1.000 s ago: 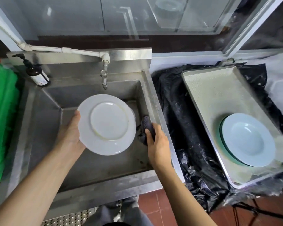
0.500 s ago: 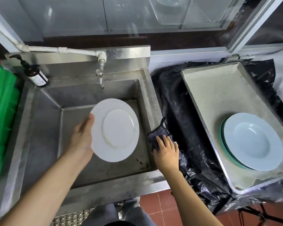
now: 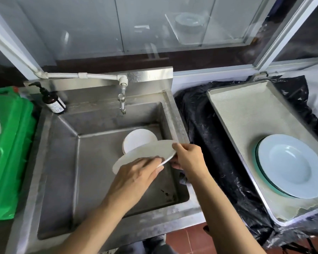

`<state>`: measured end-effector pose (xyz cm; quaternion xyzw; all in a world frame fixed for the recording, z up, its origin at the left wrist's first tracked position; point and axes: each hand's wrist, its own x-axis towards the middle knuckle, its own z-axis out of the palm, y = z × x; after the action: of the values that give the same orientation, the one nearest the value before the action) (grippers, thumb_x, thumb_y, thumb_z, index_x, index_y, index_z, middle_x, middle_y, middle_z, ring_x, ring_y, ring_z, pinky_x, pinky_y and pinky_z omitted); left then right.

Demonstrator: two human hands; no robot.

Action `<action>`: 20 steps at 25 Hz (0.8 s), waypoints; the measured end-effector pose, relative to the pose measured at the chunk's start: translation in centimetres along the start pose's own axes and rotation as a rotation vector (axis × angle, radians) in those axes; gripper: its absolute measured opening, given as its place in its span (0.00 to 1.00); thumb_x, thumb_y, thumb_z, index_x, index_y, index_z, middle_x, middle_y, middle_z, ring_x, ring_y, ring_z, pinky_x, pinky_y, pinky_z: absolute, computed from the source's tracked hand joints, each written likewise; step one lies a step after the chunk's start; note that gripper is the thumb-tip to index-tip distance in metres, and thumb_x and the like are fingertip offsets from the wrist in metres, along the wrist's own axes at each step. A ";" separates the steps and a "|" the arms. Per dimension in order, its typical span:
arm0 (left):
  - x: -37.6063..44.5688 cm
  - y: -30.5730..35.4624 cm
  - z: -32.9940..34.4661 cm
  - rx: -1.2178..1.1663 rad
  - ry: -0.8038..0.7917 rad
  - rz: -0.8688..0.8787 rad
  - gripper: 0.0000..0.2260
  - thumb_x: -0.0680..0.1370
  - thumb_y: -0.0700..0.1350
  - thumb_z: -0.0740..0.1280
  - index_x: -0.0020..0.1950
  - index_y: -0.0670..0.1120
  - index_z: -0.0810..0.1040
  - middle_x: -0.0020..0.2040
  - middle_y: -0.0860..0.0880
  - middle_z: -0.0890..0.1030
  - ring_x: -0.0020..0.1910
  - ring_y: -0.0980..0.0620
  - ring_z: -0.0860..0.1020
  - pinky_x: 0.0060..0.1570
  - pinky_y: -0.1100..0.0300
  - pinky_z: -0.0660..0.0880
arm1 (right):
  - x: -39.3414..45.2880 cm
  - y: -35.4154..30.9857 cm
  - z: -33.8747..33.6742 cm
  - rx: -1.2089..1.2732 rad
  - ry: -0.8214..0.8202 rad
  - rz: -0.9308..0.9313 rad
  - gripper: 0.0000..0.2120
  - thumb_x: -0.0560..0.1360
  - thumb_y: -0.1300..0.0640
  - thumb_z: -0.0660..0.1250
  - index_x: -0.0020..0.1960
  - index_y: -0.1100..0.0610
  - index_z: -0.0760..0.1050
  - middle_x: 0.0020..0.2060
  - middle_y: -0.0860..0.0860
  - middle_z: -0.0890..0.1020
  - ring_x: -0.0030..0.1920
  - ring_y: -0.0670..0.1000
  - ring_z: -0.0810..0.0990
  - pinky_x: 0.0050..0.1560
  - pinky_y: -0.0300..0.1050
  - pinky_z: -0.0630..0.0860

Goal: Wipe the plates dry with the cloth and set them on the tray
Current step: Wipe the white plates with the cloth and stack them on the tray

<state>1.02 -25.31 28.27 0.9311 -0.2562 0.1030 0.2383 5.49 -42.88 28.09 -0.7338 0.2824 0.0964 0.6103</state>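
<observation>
I hold a white plate [image 3: 147, 151] almost flat over the sink basin, one hand at each end. My left hand [image 3: 136, 175] lies over its near edge with the fingers spread on it. My right hand [image 3: 189, 158] pinches its right rim. A second white plate [image 3: 138, 139] rests in the basin just behind the held one. A scrap of the dark cloth [image 3: 183, 178] shows by the sink's right wall under my right wrist, mostly hidden. On the right, the lined metal tray [image 3: 242, 114] carries a stack of pale blue deep plates [image 3: 292, 165] at its near end.
The steel sink [image 3: 178, 123] has a tap [image 3: 122, 101] at the back and a brown pump bottle [image 3: 52, 101] on its left rear corner. A green bin [image 3: 9, 143] stands to the left. Black plastic sheeting [image 3: 206, 129] covers the surface between sink and tray.
My right hand has left the cloth at the sink's edge and taken the plate's right rim. The plate has turned from facing me to nearly flat, and my left hand has shifted over it.
</observation>
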 end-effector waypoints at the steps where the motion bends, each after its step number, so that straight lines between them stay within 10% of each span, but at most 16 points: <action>1: -0.3 -0.2 0.2 0.002 -0.028 0.003 0.11 0.79 0.48 0.68 0.61 0.51 0.82 0.55 0.54 0.85 0.51 0.53 0.84 0.45 0.52 0.83 | 0.0 0.5 -0.1 -0.009 0.014 0.027 0.15 0.80 0.59 0.66 0.49 0.73 0.79 0.44 0.69 0.84 0.45 0.67 0.86 0.50 0.66 0.83; 7: -1.2 -1.5 0.6 -0.051 -0.180 0.076 0.16 0.78 0.50 0.70 0.65 0.52 0.81 0.64 0.55 0.79 0.61 0.54 0.78 0.60 0.57 0.77 | -0.8 2.4 -0.1 0.058 0.108 0.091 0.12 0.77 0.65 0.63 0.50 0.75 0.76 0.33 0.58 0.73 0.35 0.54 0.74 0.27 0.41 0.73; 13: 1.1 -1.9 0.5 -0.051 -0.186 -0.139 0.22 0.82 0.57 0.60 0.74 0.52 0.73 0.76 0.50 0.68 0.74 0.46 0.65 0.75 0.48 0.62 | -2.2 2.5 -3.2 0.183 0.244 0.117 0.13 0.77 0.61 0.65 0.37 0.54 0.83 0.35 0.56 0.75 0.35 0.59 0.75 0.31 0.75 0.78; 16: 3.5 -1.4 1.1 -0.232 -0.093 -0.463 0.20 0.82 0.47 0.62 0.74 0.49 0.72 0.74 0.46 0.70 0.72 0.43 0.68 0.72 0.45 0.66 | -2.1 3.0 -6.5 0.234 0.306 0.068 0.20 0.78 0.61 0.66 0.33 0.43 0.84 0.42 0.54 0.83 0.41 0.54 0.81 0.21 0.42 0.77; 20: 6.9 1.6 3.9 -0.628 -0.123 -0.649 0.15 0.83 0.44 0.61 0.68 0.55 0.76 0.64 0.50 0.79 0.60 0.48 0.77 0.62 0.42 0.75 | -1.2 4.7 -11.7 0.248 0.338 0.025 0.08 0.76 0.59 0.67 0.41 0.55 0.83 0.39 0.58 0.82 0.42 0.52 0.79 0.43 0.46 0.77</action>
<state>6.34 -31.41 27.71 0.8502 0.0164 -0.1153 0.5135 -0.36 -54.12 27.47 -0.6552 0.3994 -0.0559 0.6388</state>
